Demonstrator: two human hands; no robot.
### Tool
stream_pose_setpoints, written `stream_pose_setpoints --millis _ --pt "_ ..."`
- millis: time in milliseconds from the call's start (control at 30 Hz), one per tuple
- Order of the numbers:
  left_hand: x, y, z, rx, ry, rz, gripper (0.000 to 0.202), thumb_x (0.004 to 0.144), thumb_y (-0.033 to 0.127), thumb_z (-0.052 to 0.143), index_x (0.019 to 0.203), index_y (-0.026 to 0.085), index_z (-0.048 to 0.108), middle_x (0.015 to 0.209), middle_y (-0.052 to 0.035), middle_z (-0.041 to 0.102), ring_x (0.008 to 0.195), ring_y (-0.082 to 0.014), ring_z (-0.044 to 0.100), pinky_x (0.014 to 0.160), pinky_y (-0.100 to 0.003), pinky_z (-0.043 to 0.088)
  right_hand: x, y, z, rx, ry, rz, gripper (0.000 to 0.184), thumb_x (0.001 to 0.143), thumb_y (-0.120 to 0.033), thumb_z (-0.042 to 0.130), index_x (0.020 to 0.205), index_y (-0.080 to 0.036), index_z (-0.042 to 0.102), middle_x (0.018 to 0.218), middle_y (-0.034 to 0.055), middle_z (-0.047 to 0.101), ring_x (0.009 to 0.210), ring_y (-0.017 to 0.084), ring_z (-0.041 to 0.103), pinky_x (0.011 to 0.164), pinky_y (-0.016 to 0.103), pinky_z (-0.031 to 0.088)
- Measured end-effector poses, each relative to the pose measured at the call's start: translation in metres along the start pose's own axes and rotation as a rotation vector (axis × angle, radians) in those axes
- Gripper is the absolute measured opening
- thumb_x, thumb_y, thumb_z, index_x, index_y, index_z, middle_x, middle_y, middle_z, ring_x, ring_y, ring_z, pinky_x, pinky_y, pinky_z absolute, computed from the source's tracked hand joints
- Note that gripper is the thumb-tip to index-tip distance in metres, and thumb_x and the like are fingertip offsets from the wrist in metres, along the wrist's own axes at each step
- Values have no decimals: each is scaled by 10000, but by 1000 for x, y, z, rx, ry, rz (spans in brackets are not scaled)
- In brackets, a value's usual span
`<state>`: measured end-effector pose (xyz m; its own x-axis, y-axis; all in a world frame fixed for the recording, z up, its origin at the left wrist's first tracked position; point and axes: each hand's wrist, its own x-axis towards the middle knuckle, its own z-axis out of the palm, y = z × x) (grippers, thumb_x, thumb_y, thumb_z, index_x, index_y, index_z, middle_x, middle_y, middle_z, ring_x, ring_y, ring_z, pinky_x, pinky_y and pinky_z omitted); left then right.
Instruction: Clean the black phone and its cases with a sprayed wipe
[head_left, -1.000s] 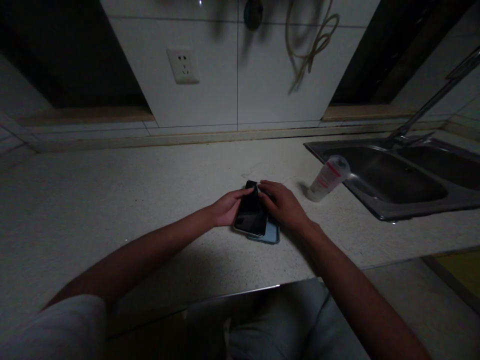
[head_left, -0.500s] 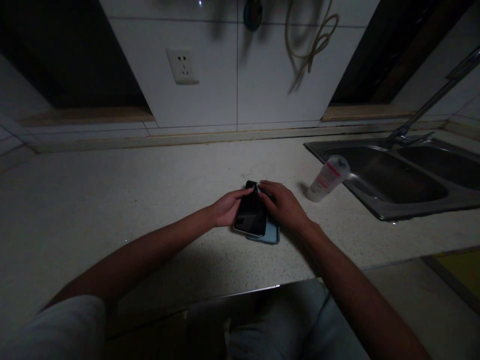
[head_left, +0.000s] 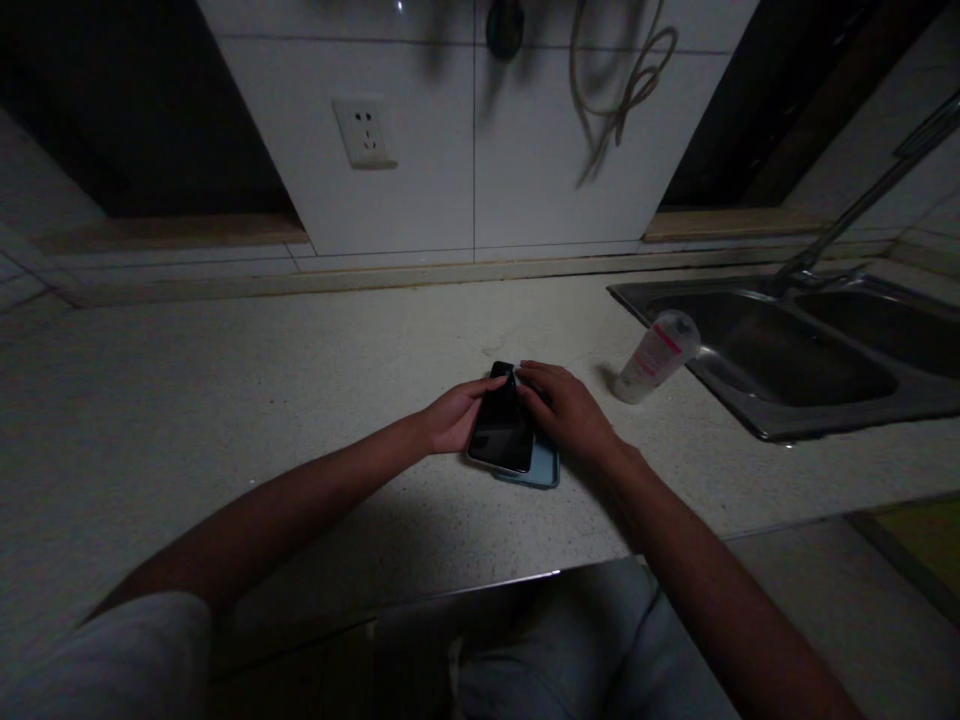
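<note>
A black-screened smartphone (head_left: 501, 440) lies face up over a light blue phone case (head_left: 546, 466), which shows past its lower right edge. My left hand (head_left: 456, 415) grips the phone from the left, its thumb on the upper part of the screen. On the right, my right hand (head_left: 566, 405) is closed near the phone's top right edge. Its thumb and fingers meet around the upper side of the phone and case; exactly what they pinch is partly hidden, though the case runs under that hand.
A clear plastic cup (head_left: 654, 358) with pink print stands on the speckled counter (head_left: 360, 350), right of my hands. Beyond it is a double metal sink (head_left: 724, 405) with a tap (head_left: 814, 260). A socket (head_left: 366, 133) and a looped cord (head_left: 637, 90) are on the tiled wall.
</note>
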<state>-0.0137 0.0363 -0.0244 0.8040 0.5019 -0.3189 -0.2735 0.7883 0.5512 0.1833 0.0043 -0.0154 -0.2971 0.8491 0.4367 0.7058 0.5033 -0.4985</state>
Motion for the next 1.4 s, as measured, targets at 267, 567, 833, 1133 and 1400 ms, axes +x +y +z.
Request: stream_pose_setpoints --millis 267,567,833,1133,1400 --pt "0 1 0 19 -19 -12 399 940 345 594 1241 84 624 991 -162 765 963 -292 732 1009 -449 446 -1 1 0 4 11 -6 335 973 -338 511 1236 -254 701 1320 128 686 1260 317 615 1058 587 484" --pt "-1 0 4 -18 27 -2 350 971 316 550 1217 79 627 992 -153 764 941 -260 731 1016 -417 439 0 -1 -2 4 0 1 336 974 -338 501 1222 -241 705 1323 140 682 1268 319 611 1069 579 476" --pt "-1 1 4 -39 41 -13 314 970 308 561 1170 83 650 966 -143 765 903 -244 730 997 -396 445 0 0 -1 -5 -8 2 347 972 -330 502 1232 -220 703 1330 150 677 1264 326 611 1078 573 468" --pt "-1 0 3 -15 14 -18 352 941 327 600 1184 76 644 965 -153 764 934 -271 727 1001 -425 442 0 2 0 -1 8 -16 337 972 -330 510 1214 -211 712 1309 159 686 1246 325 622 1061 579 482" --pt "1 0 3 -21 19 1 325 962 312 561 1178 84 646 949 -142 765 930 -262 726 1004 -426 440 -1 3 0 -5 1 -24 335 968 -322 515 1228 -231 705 1312 147 687 1246 328 622 1058 596 481"
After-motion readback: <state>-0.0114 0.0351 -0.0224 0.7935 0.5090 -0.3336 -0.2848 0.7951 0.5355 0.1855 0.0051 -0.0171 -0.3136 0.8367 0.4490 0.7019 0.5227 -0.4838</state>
